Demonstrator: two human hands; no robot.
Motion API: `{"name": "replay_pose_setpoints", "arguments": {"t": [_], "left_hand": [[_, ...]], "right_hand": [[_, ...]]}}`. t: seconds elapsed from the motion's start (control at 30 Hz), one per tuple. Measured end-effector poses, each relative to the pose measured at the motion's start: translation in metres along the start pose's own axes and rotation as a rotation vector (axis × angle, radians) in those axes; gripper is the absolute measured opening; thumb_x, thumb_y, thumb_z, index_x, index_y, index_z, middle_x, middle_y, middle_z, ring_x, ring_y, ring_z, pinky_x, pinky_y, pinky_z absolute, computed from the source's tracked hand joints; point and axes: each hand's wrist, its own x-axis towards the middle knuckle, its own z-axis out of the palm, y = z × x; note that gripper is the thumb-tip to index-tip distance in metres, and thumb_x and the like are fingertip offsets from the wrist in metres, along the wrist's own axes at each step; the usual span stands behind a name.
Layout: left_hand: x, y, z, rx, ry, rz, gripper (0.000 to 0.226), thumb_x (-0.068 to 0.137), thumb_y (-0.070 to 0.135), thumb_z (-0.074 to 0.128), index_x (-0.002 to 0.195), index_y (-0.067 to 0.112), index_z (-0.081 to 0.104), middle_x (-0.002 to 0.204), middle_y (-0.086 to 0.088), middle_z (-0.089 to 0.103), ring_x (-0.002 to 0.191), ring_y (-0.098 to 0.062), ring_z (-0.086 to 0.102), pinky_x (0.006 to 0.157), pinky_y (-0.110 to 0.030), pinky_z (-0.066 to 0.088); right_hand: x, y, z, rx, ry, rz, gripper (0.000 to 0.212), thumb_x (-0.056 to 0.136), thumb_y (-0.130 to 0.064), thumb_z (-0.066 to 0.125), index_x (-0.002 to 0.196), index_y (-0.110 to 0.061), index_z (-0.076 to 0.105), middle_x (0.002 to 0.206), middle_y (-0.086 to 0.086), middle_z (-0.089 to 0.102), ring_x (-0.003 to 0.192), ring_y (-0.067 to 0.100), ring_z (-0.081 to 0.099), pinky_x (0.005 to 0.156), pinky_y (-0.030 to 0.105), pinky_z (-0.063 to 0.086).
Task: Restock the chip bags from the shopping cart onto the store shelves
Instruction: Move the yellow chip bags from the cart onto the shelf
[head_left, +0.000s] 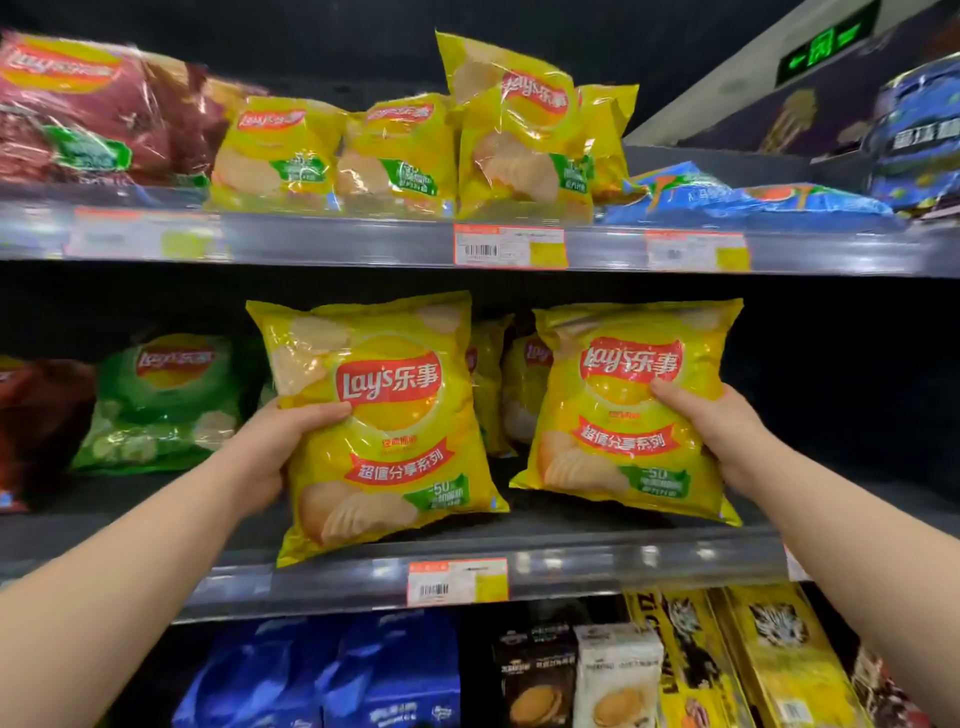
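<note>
Thumbs in front, left hand and right hand pinch left bag and right bag by outer edges at shelf front: light, puffy, slick, easily crushed, so squeeze gently.

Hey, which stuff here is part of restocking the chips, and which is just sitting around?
Part of the job:
left hand holding the left yellow bag
right hand holding the right yellow bag
middle shelf

Just sitting there:
green bag
red bags up top
blue packs below
cookie boxes
</note>
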Motion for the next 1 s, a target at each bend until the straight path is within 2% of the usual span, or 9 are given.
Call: {"name": "replay_pose_setpoints", "arguments": {"t": [0.17, 0.3, 0.53, 0.63, 0.73, 0.77, 0.87, 0.93, 1.0], "left_hand": [[0.018, 0.001, 0.005, -0.015, 0.037, 0.012, 0.060, 0.049, 0.027, 0.082, 0.106, 0.021, 0.063, 0.099, -0.011, 0.073, 0.083, -0.028, 0.071, 0.069, -0.039, 0.053], [0.030, 0.002, 0.008, -0.019, 0.099, 0.003, 0.074, 0.054, 0.016, 0.081, 0.124, 0.017, 0.057, 0.103, -0.012, 0.070, 0.092, -0.031, 0.067, 0.069, -0.040, 0.052], [0.049, -0.004, 0.019, -0.064, 0.173, 0.016, 0.071, 0.059, 0.013, 0.074, 0.128, 0.015, 0.054, 0.104, -0.013, 0.069, 0.090, -0.030, 0.066, 0.068, -0.040, 0.052], [0.054, -0.008, 0.023, -0.049, 0.172, 0.015, 0.079, 0.050, 0.018, 0.082, 0.125, 0.014, 0.057, 0.108, -0.014, 0.071, 0.090, -0.031, 0.069, 0.067, -0.038, 0.055], [0.058, -0.008, 0.030, -0.023, 0.138, 0.013, 0.097, 0.020, 0.031, 0.095, 0.110, 0.018, 0.062, 0.091, -0.008, 0.077, 0.077, -0.026, 0.074, 0.056, -0.034, 0.059], [0.060, -0.008, 0.031, -0.017, 0.132, 0.018, 0.091, 0.026, 0.028, 0.094, 0.110, 0.019, 0.062, 0.087, -0.007, 0.077, 0.074, -0.025, 0.074, 0.056, -0.034, 0.058], [0.064, -0.009, 0.036, -0.028, 0.132, 0.017, 0.078, 0.046, 0.021, 0.085, 0.118, 0.018, 0.059, 0.095, -0.010, 0.075, 0.083, -0.029, 0.072, 0.063, -0.038, 0.056], [0.067, -0.009, 0.037, -0.014, 0.127, 0.016, 0.083, 0.039, 0.024, 0.089, 0.117, 0.018, 0.060, 0.100, -0.011, 0.074, 0.084, -0.031, 0.072, 0.062, -0.038, 0.057], [0.069, -0.009, 0.039, 0.001, 0.099, 0.015, 0.095, 0.023, 0.028, 0.095, 0.111, 0.018, 0.062, 0.094, -0.009, 0.076, 0.078, -0.028, 0.074, 0.058, -0.036, 0.058]], "right_hand": [[0.044, 0.012, 0.012, -0.005, 0.031, 0.050, 0.073, 0.070, -0.036, 0.080, 0.131, -0.016, 0.046, 0.113, 0.009, 0.064, 0.089, 0.029, 0.065, 0.077, 0.043, 0.053], [0.077, 0.020, 0.022, -0.023, -0.013, 0.057, 0.096, 0.052, -0.052, 0.084, 0.134, -0.019, 0.046, 0.121, 0.011, 0.064, 0.103, 0.034, 0.064, 0.091, 0.053, 0.051], [0.119, 0.039, 0.023, -0.019, -0.145, 0.060, 0.068, 0.079, -0.027, 0.073, 0.136, -0.017, 0.038, 0.115, 0.007, 0.058, 0.089, 0.023, 0.060, 0.077, 0.041, 0.048], [0.129, 0.045, 0.021, -0.051, -0.242, 0.087, 0.082, 0.066, -0.036, 0.080, 0.135, -0.019, 0.039, 0.109, 0.004, 0.062, 0.084, 0.017, 0.062, 0.074, 0.038, 0.049], [0.138, 0.052, 0.020, -0.126, -0.304, 0.119, 0.127, 0.020, -0.063, 0.088, 0.132, -0.023, 0.044, 0.111, 0.004, 0.066, 0.095, 0.022, 0.065, 0.071, 0.034, 0.052], [0.142, 0.056, 0.019, -0.132, -0.309, 0.124, 0.133, 0.014, -0.066, 0.086, 0.133, -0.024, 0.044, 0.114, 0.006, 0.066, 0.098, 0.023, 0.065, 0.072, 0.034, 0.052], [0.148, 0.062, 0.018, -0.136, -0.325, 0.123, 0.139, 0.016, -0.067, 0.086, 0.139, -0.023, 0.039, 0.120, 0.006, 0.065, 0.101, 0.023, 0.065, 0.072, 0.034, 0.053], [0.141, 0.054, 0.019, -0.152, -0.308, 0.115, 0.144, 0.020, -0.063, 0.088, 0.145, -0.023, 0.029, 0.126, 0.007, 0.060, 0.102, 0.022, 0.063, 0.074, 0.034, 0.051], [0.136, 0.047, 0.020, -0.156, -0.267, 0.090, 0.129, 0.048, -0.045, 0.088, 0.150, -0.026, 0.012, 0.138, 0.010, 0.050, 0.112, 0.028, 0.057, 0.083, 0.037, 0.047]]}}
